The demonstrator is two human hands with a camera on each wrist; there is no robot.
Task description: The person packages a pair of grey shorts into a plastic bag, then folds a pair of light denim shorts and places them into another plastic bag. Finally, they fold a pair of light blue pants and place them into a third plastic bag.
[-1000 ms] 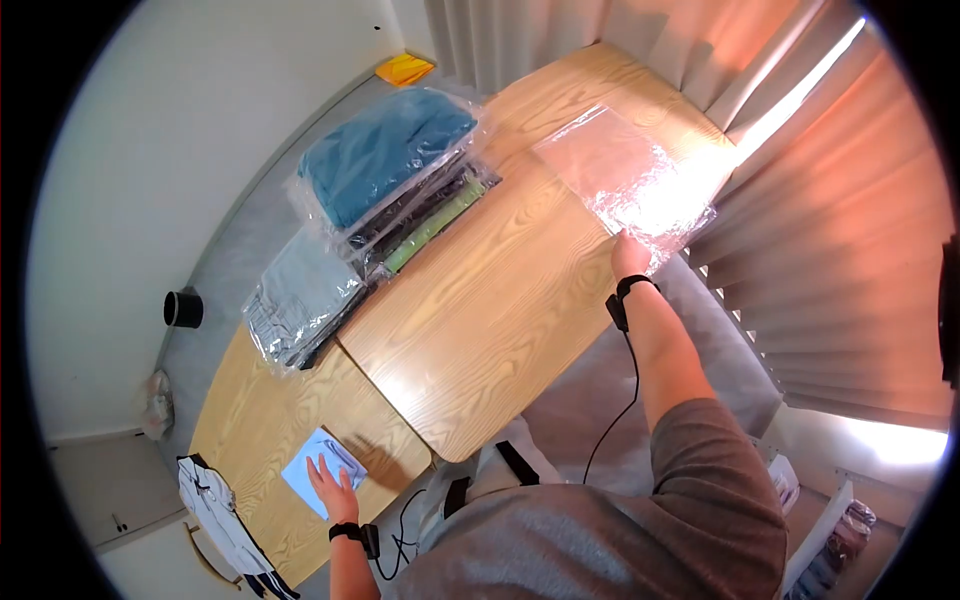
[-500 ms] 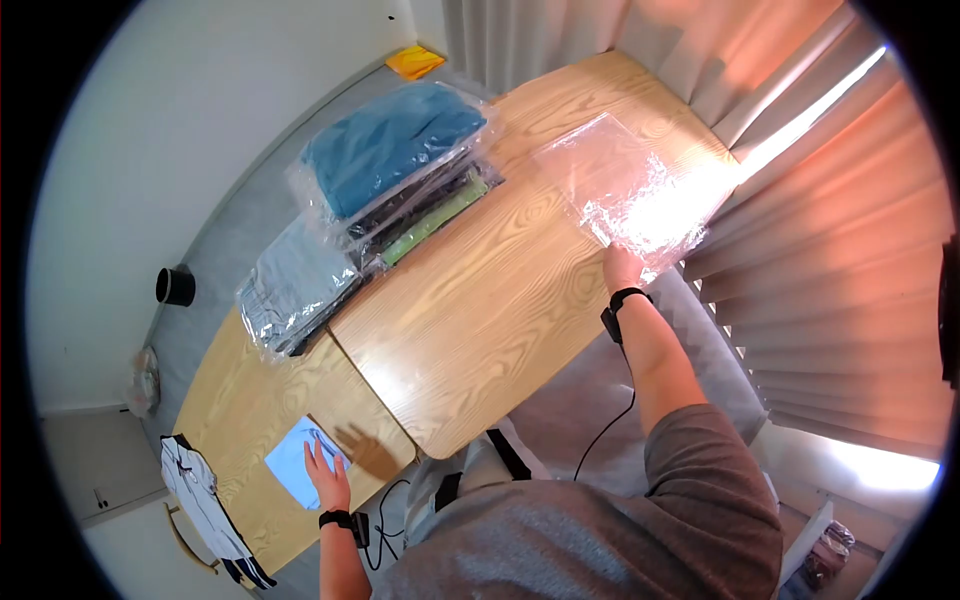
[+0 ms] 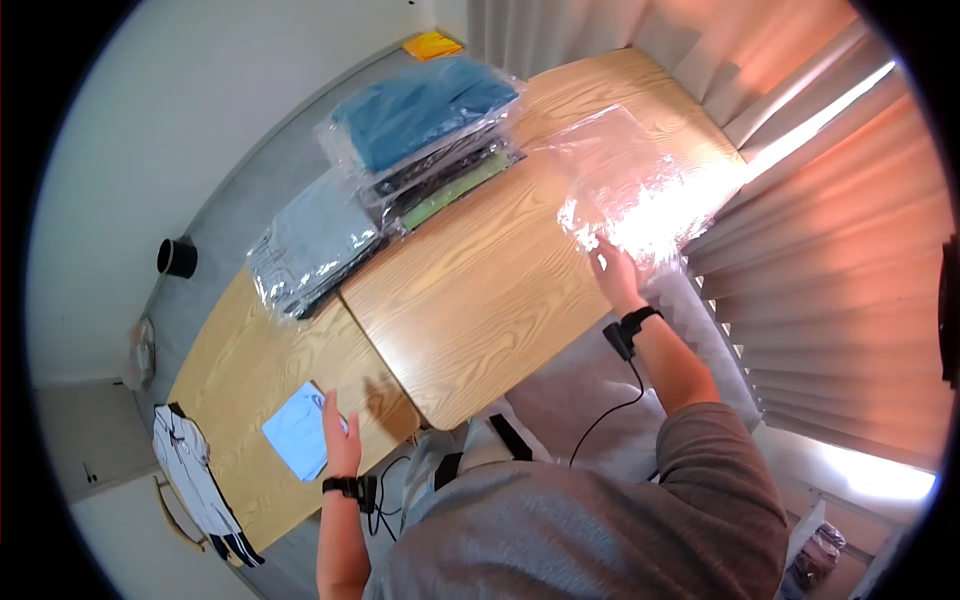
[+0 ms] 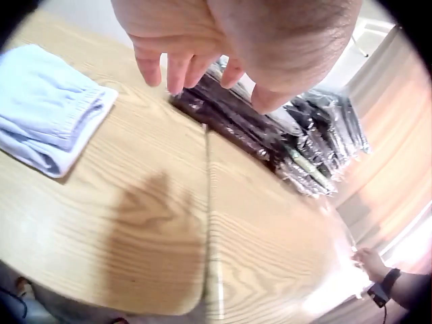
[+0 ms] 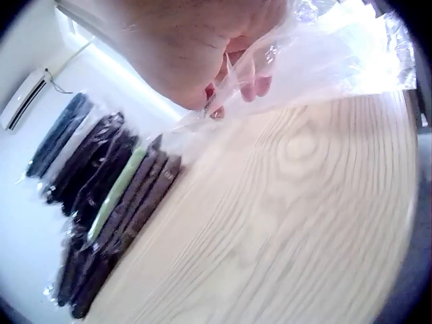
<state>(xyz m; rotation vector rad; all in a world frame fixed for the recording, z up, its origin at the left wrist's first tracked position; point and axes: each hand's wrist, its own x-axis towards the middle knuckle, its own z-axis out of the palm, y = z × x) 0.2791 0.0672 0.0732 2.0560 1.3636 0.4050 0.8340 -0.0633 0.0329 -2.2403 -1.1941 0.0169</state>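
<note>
My right hand (image 3: 618, 278) pinches the near edge of a flat clear plastic bag (image 3: 625, 165) lying at the right end of the table. In the right wrist view the thumb and fingers close on the thin film of the bag (image 5: 317, 71). My left hand (image 3: 342, 440), fingers extended and holding nothing, hovers at the right side of a folded light blue garment (image 3: 295, 432). The left wrist view shows an elastic waistband on that garment (image 4: 47, 104), and the left hand (image 4: 236, 40) raised over the wood, apart from it.
Bagged folded clothes stand in stacks along the table's far side, a teal one (image 3: 425, 110) on top and a grey one (image 3: 315, 240) beside it. A white-and-black garment (image 3: 195, 470) lies at the left end. Curtains (image 3: 840, 270) hang close on the right.
My left hand has lifted away from the folded blue garment and shifted to its right side. My right hand keeps hold of the bag's edge, now slightly farther left along it.
</note>
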